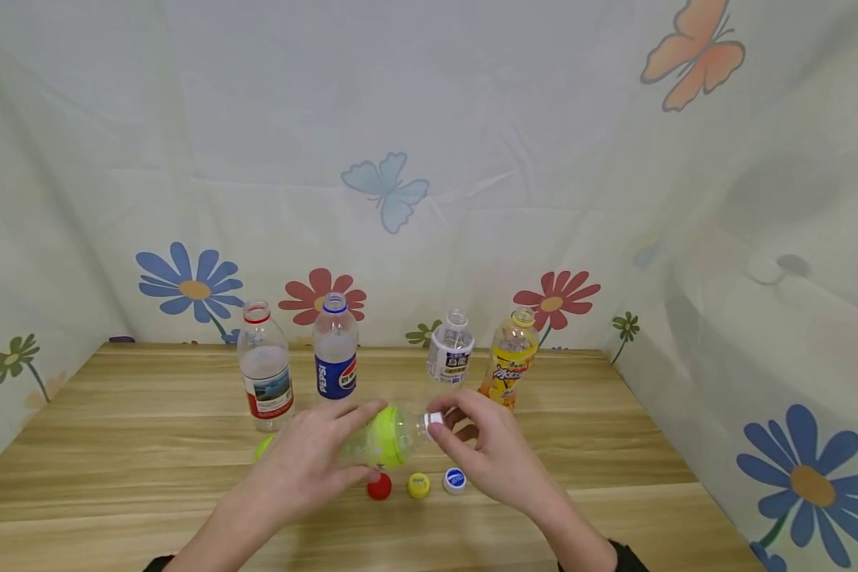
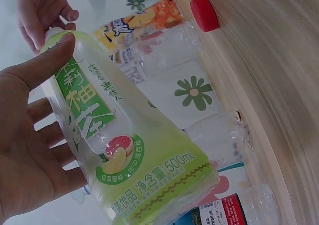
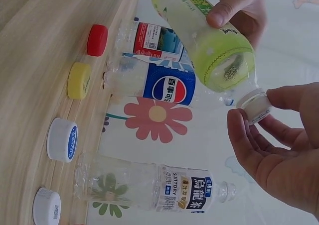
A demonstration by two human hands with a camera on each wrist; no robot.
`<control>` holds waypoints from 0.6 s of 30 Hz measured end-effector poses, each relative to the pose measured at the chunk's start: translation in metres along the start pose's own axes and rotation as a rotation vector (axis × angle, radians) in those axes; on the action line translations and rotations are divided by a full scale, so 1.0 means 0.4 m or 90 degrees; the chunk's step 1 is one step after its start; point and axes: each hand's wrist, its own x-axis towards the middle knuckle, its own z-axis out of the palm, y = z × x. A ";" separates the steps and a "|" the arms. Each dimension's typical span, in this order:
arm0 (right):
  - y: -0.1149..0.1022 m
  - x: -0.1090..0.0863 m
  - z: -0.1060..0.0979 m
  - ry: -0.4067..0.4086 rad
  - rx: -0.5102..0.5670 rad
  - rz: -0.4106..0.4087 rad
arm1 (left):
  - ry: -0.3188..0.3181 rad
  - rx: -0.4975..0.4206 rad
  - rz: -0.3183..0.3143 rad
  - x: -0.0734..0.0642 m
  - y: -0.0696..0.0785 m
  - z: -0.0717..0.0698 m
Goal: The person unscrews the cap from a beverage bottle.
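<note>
My left hand (image 1: 303,457) grips a light-green plastic tea bottle (image 2: 134,150) round its body, holding it tilted above the table with the neck pointing right. A white cap (image 3: 256,105) sits at the bottle's mouth, and my right hand (image 1: 492,453) pinches it between thumb and fingers. Whether the cap is screwed tight I cannot tell. Below the bottle, a red cap (image 1: 380,486), a yellow cap (image 1: 419,485) and a white cap with a blue top (image 1: 454,480) lie in a row. Another white cap (image 3: 47,206) shows in the right wrist view; my right hand hides it in the head view.
Capless bottles stand along the back of the wooden table (image 1: 150,492): a red-labelled water bottle (image 1: 266,381), a Pepsi bottle (image 1: 336,357), an oolong tea bottle (image 1: 450,353) and a yellow-labelled bottle (image 1: 511,361). Flower-printed cloth (image 1: 257,159) surrounds the table at the back and sides.
</note>
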 end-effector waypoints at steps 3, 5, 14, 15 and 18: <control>-0.004 0.000 -0.001 -0.003 0.000 0.001 | 0.000 0.004 0.004 0.000 0.000 0.000; -0.006 -0.001 -0.002 -0.005 0.000 -0.002 | 0.001 0.006 0.007 0.000 -0.001 0.002; -0.006 -0.002 -0.007 -0.017 -0.010 0.008 | 0.004 0.004 0.017 -0.001 -0.001 0.004; -0.006 -0.002 -0.006 -0.017 -0.013 0.017 | 0.004 0.004 0.016 -0.001 -0.001 0.004; -0.004 -0.001 -0.003 -0.017 -0.003 0.053 | 0.002 0.002 0.016 -0.001 -0.001 0.006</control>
